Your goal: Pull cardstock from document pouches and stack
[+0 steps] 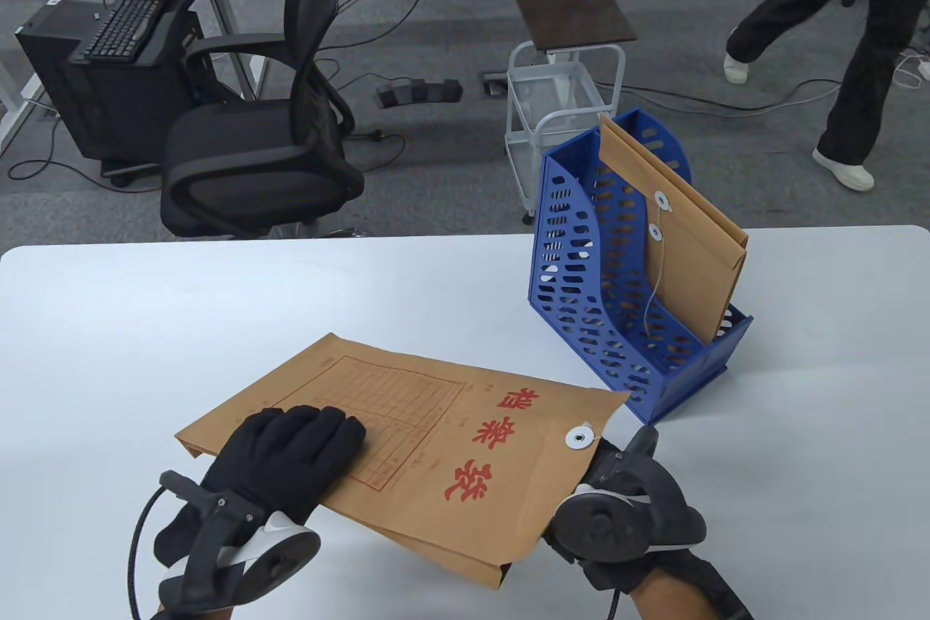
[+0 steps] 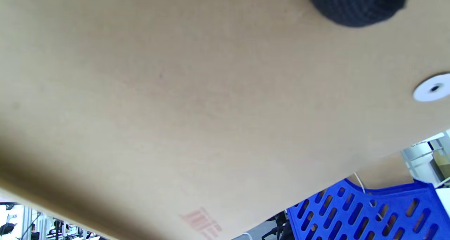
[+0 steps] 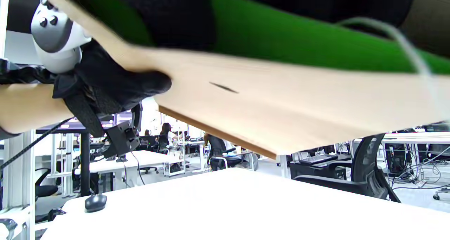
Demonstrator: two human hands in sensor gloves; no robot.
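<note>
A kraft document pouch (image 1: 407, 431) with red characters is held just above the white table (image 1: 145, 329). My left hand (image 1: 305, 445) grips its left part, fingers on top; a fingertip (image 2: 355, 4) shows on the paper (image 2: 175, 109). In the right wrist view the left hand (image 3: 116, 85) holds the pouch's edge (image 3: 281, 109) clear of the table. My right hand (image 1: 607, 464) is at the pouch's mouth by the white string button (image 1: 579, 438), its fingers hidden by the tracker. In the right wrist view its dark fingers (image 3: 168, 14) lie on a green cardstock sheet (image 3: 281, 32) at the mouth.
A blue perforated file rack (image 1: 581, 300) stands at the table's right back, with more kraft pouches (image 1: 697, 249) upright in it; it also shows in the left wrist view (image 2: 369, 212). A black office chair (image 1: 276, 140) and a white cart (image 1: 559, 97) stand behind the table.
</note>
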